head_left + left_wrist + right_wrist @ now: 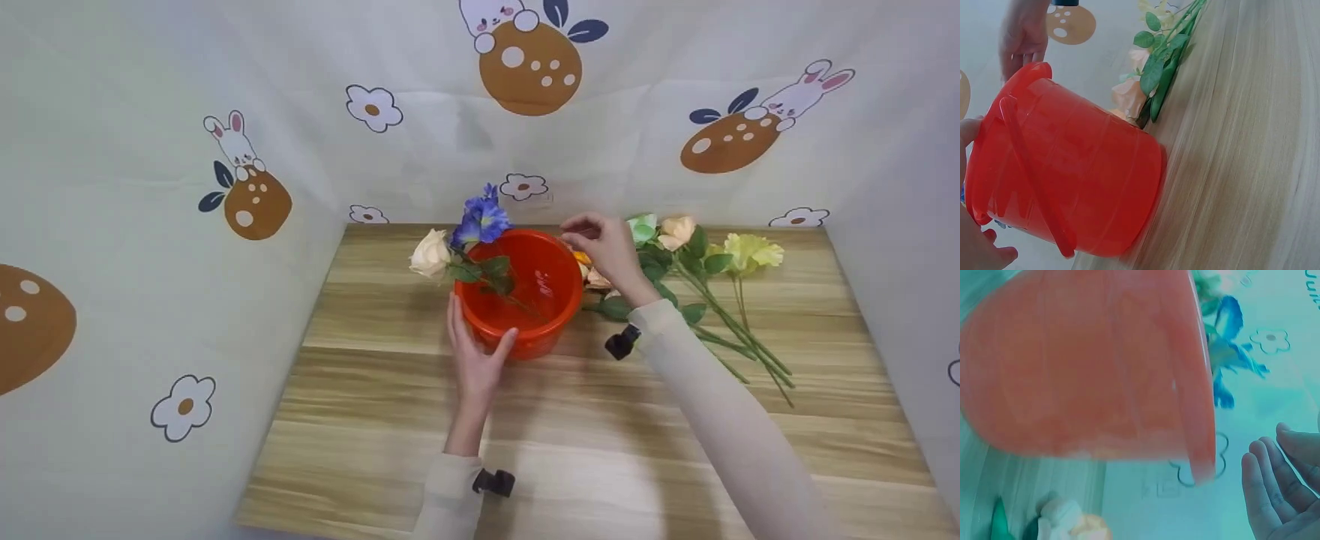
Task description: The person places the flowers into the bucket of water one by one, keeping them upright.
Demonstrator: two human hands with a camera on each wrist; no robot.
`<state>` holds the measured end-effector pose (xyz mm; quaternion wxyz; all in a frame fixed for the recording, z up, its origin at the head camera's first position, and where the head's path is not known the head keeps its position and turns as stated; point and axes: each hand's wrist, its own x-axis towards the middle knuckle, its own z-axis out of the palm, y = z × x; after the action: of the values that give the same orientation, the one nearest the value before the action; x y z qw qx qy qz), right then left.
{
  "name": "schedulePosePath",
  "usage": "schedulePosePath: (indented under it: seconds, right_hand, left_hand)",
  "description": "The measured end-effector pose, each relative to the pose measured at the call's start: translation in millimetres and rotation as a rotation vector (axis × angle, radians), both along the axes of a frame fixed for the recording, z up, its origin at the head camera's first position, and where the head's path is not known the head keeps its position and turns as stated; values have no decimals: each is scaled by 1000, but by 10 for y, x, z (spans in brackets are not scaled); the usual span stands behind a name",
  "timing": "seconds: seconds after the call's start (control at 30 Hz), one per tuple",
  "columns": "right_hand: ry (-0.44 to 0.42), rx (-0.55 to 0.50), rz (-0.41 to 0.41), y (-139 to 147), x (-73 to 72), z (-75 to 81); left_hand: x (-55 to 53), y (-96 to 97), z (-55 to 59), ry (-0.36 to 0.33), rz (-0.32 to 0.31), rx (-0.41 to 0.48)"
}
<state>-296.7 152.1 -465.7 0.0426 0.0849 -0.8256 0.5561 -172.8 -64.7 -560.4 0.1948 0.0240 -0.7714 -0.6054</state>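
A red plastic bucket (517, 341) stands upright on the wooden table, its handle (1036, 180) hanging down the side in the left wrist view. My left hand (476, 364) holds its near left wall, fingers on the left side and thumb on the front. Inside lean a cream rose (430, 255) and a blue flower (482, 221), their heads past the left and back rim. My right hand (609, 251) hovers beside the right rim with fingers slightly bent and nothing between them; in the right wrist view it is apart from the bucket.
Right of the bucket lie more artificial flowers: a peach rose (677, 232), a yellow flower (750, 253) and long green stems (739, 330). My right forearm partly covers them. A printed cloth (427, 165) hangs behind the table.
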Motion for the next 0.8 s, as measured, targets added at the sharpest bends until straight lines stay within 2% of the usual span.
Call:
schedulePosePath:
  seconds: [0.23,0.5,0.7,0.8]
  right_hand:
    - [-14,-35,-72,330,22,-82]
    - [-32,-139,-168,771,51,-145]
    - [-22,-186,-228,1053,186,-99]
    - [-43,-208,-274,1197,231,-134]
  left_hand:
    - [6,-6,16,-20,5,-24]
    - [6,-14,30,-49,-3,-11]
    - [16,-5,39,-61,-5,-2]
    - [18,-5,39,-62,0,-5]
